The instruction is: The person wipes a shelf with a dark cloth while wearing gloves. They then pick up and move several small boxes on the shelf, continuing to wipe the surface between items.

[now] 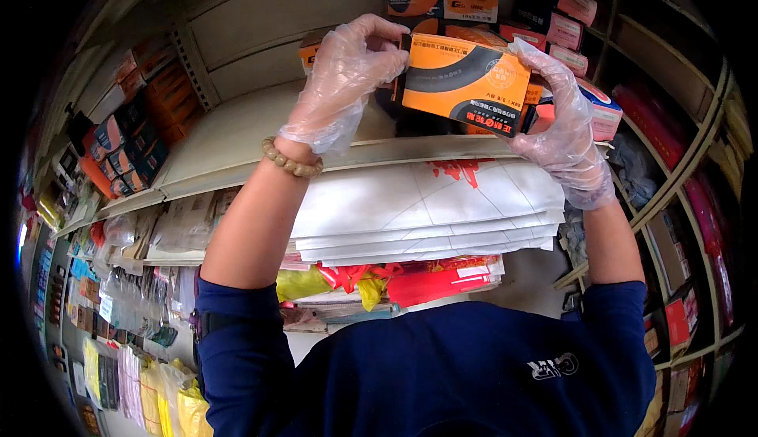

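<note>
An orange and black cardboard box (pixel 465 82), printed with writing, is held tilted above the edge of a metal shelf (pixel 367 156). My left hand (pixel 355 73), in a clear plastic glove with a bead bracelet at the wrist, has its thumb and fingers at the box's left end. My right hand (pixel 562 123), gloved the same way, grips the right end with fingers above and thumb below. Behind the held box stand stacked orange and dark boxes (pixel 471 6), partly hidden by it.
Pink and dark boxes (pixel 565 31) are stacked at the back right. More dark boxes (pixel 127 153) stand on the shelf's left part. Large white printed sheets (pixel 426 206) lie below the shelf edge, above red and yellow packets (pixel 438 286). Shelving (pixel 699 135) with goods rises at right.
</note>
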### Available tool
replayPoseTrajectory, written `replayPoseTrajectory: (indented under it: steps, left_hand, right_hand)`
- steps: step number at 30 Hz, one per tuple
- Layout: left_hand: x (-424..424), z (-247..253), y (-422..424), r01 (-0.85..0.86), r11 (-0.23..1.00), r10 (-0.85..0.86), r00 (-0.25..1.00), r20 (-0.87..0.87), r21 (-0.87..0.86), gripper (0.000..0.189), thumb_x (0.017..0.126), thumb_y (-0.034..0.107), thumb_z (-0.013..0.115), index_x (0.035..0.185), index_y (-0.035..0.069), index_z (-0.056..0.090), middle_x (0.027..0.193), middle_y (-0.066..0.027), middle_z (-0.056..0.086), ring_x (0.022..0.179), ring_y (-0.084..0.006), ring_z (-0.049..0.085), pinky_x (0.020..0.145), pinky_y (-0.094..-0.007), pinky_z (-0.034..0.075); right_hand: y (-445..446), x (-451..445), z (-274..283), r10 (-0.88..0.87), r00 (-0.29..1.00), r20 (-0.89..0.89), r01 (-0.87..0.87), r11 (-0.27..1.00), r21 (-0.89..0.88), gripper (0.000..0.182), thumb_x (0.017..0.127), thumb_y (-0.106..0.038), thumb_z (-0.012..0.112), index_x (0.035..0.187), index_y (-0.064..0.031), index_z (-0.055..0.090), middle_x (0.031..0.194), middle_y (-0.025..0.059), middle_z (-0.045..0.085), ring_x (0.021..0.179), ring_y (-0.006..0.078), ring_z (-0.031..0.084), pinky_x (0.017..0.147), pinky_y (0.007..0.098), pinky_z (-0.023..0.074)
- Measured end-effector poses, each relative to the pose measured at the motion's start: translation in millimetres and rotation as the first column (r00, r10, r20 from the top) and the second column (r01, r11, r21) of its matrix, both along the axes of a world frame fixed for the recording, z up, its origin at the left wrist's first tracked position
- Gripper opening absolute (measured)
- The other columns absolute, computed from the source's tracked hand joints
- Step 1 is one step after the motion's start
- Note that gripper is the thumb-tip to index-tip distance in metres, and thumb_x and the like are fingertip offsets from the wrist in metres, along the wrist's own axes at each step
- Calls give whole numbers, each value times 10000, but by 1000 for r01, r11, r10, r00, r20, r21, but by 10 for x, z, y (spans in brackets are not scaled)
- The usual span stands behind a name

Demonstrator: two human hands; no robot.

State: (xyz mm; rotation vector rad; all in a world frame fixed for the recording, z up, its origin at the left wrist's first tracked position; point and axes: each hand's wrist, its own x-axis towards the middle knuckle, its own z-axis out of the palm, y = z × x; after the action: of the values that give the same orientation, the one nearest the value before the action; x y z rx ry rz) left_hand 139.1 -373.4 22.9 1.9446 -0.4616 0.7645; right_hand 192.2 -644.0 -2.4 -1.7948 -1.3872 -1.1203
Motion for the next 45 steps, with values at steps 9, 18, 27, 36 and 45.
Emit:
replayPoseTrajectory:
  steps: [9, 18, 27, 36, 45]
  left_hand:
    - [-52, 40, -14, 14, 987, -29, 995, -94, -158, 229, 891, 189, 668, 1030, 11, 630, 860, -29, 628, 689, -70, 612, 629, -208, 544]
    - [29, 11, -42, -20, 998, 17, 999, -47, -66, 240, 896, 172, 661, 1056, -4, 626, 878, -45, 649, 698, -74, 624, 648, -193, 543]
    - [21, -30, 86, -6, 972, -27, 990, -138, -236, 342, 904, 181, 655, 1194, 20, 571, 1031, -73, 654, 890, -120, 651, 802, -245, 559]
    - [-54, -112, 71, 31, 990, -27, 999, 28, -137, 412, 894, 152, 653, 1263, 10, 538, 982, -61, 632, 919, -112, 618, 815, -263, 544]
    - [-117, -123, 92, 7, 996, -1, 997, 72, -87, 450, 879, 112, 642, 1297, 3, 518, 943, -61, 630, 864, -93, 594, 798, -249, 531]
  right_hand:
    - [10, 57, -32, 11, 999, 49, -10, 1000, -22, 810, 576, -20, 794, 1316, -40, 464, 1337, 151, 524, 1219, 262, 530, 1049, 355, 405]
    - [-11, 167, -104, 25, 999, -21, -25, 1000, -9, 810, 600, -45, 811, 1327, -58, 453, 1340, 134, 514, 1212, 247, 532, 1050, 348, 413]
    - [79, 162, -43, -8, 998, -61, 14, 994, 104, 811, 643, -179, 860, 1326, -62, 439, 1316, 131, 503, 1190, 250, 534, 1000, 353, 468]
    - [196, 111, -26, 12, 986, -167, 5, 995, 96, 860, 634, -167, 869, 1356, -75, 410, 1344, 121, 498, 1184, 253, 547, 1026, 378, 453]
    - [268, 110, -51, -43, 987, -158, 58, 994, 92, 864, 610, -215, 885, 1332, -69, 432, 1295, 141, 503, 1197, 285, 515, 1017, 366, 445]
